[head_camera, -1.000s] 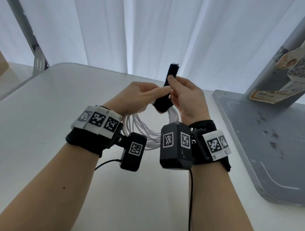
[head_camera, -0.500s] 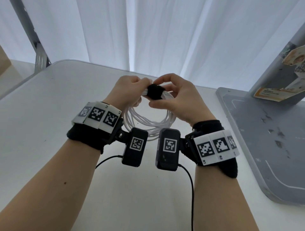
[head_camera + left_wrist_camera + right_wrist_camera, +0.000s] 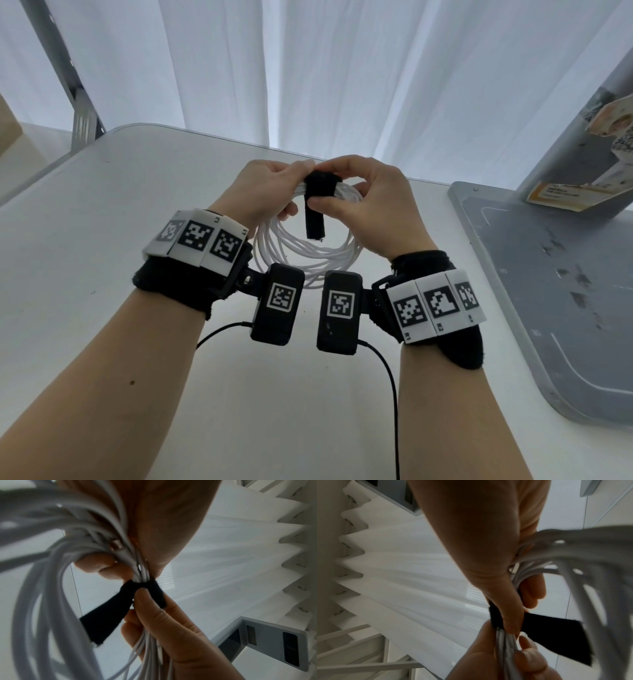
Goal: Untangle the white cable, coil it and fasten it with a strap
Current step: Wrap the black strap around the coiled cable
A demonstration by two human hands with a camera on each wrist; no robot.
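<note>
The white cable [image 3: 308, 253] hangs as a coil of several loops above the table, held at its top by both hands. My left hand [image 3: 274, 192] grips the bunched strands [image 3: 120, 555] on the left side. A black strap [image 3: 315, 205] wraps over the bundle, and its loose end hangs down inside the coil [image 3: 106, 618]. My right hand [image 3: 356, 202] pinches the strap against the strands with thumb and fingers [image 3: 508, 609]. In the right wrist view the strap's free end [image 3: 556, 639] sticks out to the right.
The white table [image 3: 85, 274] lies under the hands, with a white curtain [image 3: 342, 68] behind its far edge. A grey metal stand base [image 3: 548, 291] covers the table's right side. A metal post [image 3: 68, 85] stands at the back left.
The strap, held upright above the coil a second ago, now wraps over the bundle with its end hanging down. Both hands have risen slightly and closed in on the coil's top.
</note>
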